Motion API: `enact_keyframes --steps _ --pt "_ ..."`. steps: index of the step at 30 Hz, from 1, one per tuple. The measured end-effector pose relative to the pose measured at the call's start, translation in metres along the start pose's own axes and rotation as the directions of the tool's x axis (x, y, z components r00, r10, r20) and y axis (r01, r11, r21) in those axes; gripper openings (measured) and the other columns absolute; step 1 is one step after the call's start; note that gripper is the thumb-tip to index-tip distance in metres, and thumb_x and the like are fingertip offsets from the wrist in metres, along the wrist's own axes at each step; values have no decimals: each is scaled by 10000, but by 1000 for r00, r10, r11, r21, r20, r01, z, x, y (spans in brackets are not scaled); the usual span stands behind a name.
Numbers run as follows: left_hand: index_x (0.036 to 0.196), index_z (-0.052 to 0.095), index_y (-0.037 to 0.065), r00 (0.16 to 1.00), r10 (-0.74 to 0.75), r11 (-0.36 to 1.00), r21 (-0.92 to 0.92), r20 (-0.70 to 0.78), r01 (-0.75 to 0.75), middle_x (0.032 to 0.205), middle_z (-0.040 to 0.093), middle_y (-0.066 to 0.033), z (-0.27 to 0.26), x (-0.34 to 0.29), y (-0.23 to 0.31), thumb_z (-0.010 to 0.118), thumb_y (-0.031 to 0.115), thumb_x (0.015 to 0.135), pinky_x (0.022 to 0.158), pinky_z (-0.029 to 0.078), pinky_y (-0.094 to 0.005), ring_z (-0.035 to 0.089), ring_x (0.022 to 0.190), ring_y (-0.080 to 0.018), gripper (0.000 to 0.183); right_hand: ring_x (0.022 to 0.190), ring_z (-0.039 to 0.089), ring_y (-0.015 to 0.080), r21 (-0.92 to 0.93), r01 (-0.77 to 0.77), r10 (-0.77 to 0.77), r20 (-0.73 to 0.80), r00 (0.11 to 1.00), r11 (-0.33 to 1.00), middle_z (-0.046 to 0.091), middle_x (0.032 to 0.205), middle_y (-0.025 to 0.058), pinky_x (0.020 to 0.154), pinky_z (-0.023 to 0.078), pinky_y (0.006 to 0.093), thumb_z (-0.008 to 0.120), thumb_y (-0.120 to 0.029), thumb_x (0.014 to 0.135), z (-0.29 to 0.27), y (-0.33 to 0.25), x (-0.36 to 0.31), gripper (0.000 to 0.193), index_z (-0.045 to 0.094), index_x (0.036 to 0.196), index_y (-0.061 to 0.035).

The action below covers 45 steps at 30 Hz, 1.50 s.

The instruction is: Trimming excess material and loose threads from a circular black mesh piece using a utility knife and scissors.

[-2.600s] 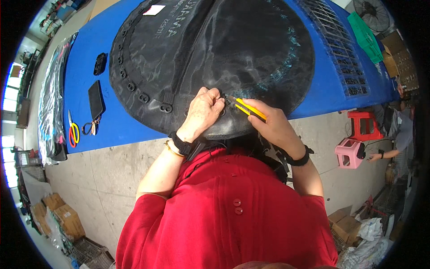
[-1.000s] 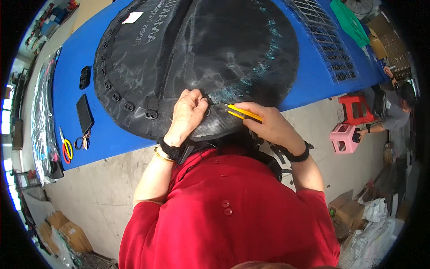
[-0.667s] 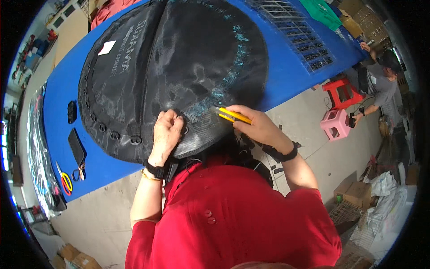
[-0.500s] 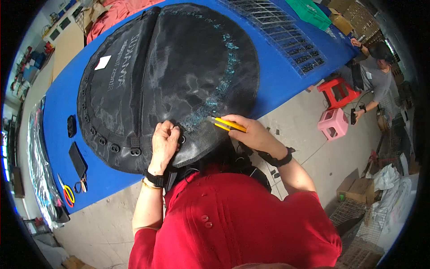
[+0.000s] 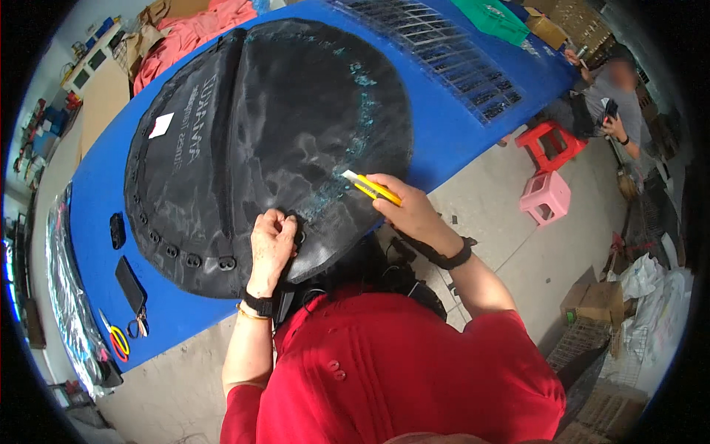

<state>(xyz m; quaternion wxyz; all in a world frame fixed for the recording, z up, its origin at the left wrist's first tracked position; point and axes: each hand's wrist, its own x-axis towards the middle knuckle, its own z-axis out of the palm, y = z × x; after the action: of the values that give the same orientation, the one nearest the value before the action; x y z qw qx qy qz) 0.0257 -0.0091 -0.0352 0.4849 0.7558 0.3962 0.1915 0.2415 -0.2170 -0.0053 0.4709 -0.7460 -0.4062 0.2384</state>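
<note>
A large round black mesh cover [image 5: 310, 111] lies across the blue table, with a raised seam across it and teal scraps scattered in an arc over its right part. At its near edge my left hand [image 5: 272, 246] is closed, fingers pinched on the mesh beside a small dark ring. My right hand [image 5: 413, 216] grips a yellow utility knife [image 5: 376, 190], its blade pointing up and left over the teal scraps. Whether the blade touches the mesh I cannot tell. Black loops line the cover's left rim, and a white paper [image 5: 160, 126] rests on it.
On the blue table [image 5: 96, 222] at left lie a black phone-like slab [image 5: 131, 285], a small black object [image 5: 117, 231] and yellow-red scissors [image 5: 117, 340]. A clear gridded tray [image 5: 444, 55] and green crate [image 5: 492, 21] stand far right. A person crouches beyond red and pink stools [image 5: 546, 198].
The knife in my right hand has shifted slightly up and left. My left hand stays at the cover's near edge. The person at right has raised the hand with the dark object.
</note>
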Motion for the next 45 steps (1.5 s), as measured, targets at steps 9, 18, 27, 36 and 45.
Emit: enact_keyframes --steps 9,18,27,36,45 --pt "884 622 31 967 247 945 236 -66 -226 937 556 -119 11 9 -11 741 248 972 638 521 -381 635 822 -199 263 1219 713 340 -39 93 -90 63 994 995 713 1342 186 1010 557 391 680 -101 1000 13 -14 -2 445 612 1439 -67" --pt "911 613 -2 999 -17 995 -101 36 21 1054 538 -139 6 -4 8 682 66 971 658 545 -363 621 754 -212 114 1206 706 373 -56 155 -142 194 971 986 712 1327 208 1006 558 403 662 -105 993 43 -33 2 449 613 1438 -65" --pt "910 624 2 994 104 991 -78 -21 -106 972 576 -160 11 0 -5 689 73 933 842 510 -406 605 960 -312 99 1189 705 389 -98 252 -230 189 955 963 712 1310 220 994 567 425 670 -96 976 52 -32 12 445 623 1416 -54" --pt "915 625 0 994 104 990 -89 -23 -105 1003 575 -159 11 -1 -6 693 64 930 830 517 -403 608 944 -304 95 1193 699 394 -78 216 -197 201 960 973 715 1301 221 995 565 428 663 -79 974 53 -38 14 440 623 1411 -49" --pt "906 579 7 994 108 994 0 23 -108 1053 501 -71 11 4 -16 675 90 1018 507 523 -286 611 619 -117 170 1124 713 403 -98 280 -247 262 933 955 733 1240 214 941 570 449 653 -59 959 42 -38 14 439 629 1397 -69"
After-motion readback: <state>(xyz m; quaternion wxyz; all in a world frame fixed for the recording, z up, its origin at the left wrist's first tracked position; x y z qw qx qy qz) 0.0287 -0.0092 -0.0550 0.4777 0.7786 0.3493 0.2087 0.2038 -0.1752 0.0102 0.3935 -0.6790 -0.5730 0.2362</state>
